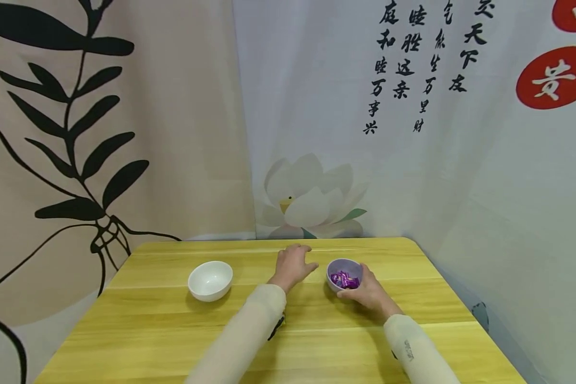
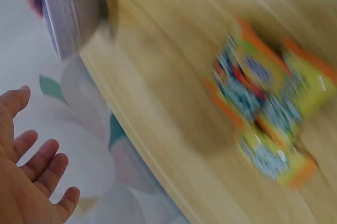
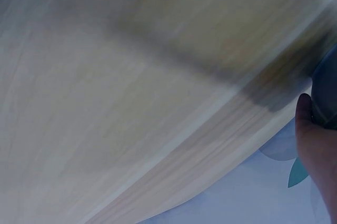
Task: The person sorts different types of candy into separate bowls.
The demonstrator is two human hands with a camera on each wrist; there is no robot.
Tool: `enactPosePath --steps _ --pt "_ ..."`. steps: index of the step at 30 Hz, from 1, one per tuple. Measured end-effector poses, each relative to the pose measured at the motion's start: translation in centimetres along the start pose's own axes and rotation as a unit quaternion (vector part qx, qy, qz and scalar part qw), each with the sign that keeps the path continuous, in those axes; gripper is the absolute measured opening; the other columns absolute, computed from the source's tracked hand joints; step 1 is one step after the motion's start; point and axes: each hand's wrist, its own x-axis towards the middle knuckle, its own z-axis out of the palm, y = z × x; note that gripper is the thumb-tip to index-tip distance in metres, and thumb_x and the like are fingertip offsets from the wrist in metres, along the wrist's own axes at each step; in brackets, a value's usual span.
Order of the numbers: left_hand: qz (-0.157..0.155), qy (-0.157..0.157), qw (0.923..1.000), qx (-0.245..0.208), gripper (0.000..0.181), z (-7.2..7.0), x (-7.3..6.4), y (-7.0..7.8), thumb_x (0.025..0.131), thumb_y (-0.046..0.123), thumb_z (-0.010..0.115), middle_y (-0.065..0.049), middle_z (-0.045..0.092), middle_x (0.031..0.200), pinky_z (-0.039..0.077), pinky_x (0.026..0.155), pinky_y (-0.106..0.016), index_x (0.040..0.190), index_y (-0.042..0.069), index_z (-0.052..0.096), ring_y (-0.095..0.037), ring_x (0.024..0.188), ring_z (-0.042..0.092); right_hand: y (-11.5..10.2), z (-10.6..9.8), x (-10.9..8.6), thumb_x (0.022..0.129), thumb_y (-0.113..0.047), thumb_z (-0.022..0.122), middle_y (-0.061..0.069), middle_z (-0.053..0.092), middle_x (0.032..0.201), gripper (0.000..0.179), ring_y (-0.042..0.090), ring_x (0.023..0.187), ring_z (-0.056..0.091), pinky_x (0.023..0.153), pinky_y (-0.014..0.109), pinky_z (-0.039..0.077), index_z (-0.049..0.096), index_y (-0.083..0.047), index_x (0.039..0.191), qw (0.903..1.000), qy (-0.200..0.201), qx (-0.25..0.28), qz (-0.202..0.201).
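Small round lilac bowl (image 1: pixel 343 265), glossy purple-wrapped sweets (image 1: pixel 344 280) inside, and it's in the right hand's (image 1: pixel 373 296) grip, right of centre over the yellow wood-grain table (image 1: pixel 317 352)! Left hand (image 1: pixel 292 265) just beside it, fingers loose, holding nothing. Blurred yellow-and-orange packets (image 2: pixel 253 77) lie in the left wrist view. Round glossy white bowl (image 1: pixel 210 281) stands off left; pale lotus-printed cloth (image 1: pixel 312 197) hangs behind.
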Motion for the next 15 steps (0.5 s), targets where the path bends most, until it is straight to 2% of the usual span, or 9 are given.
enactPosePath --steps 8,15 --pt "-0.035 -0.001 0.9993 -0.012 0.057 -2.7 -0.7 -5.0 0.091 0.043 0.071 -0.013 0.059 0.134 0.035 0.103 -0.056 0.135 0.009 0.061 -0.035 0.125 0.052 -0.1 -0.2 -0.2 0.073 -0.043 0.087 0.031 0.021 0.155 0.125 0.048 0.137 0.031 0.111 0.062 0.024 0.004 0.004 0.155 0.9999 -0.004 -0.001 0.012" --pt "-0.04 -0.003 0.999 -0.02 0.066 -5.0 -1.9 -10.0 0.09 0.041 0.071 -0.022 0.052 0.14 0.029 0.107 -0.061 0.138 0.0 0.054 -0.043 0.132 0.042 -0.1 -0.2 -0.1 0.073 -0.044 0.087 0.03 0.02 0.155 0.126 0.048 0.138 0.03 0.111 0.063 0.023 0.004 0.003 0.155 0.9999 -0.006 0.005 0.015"
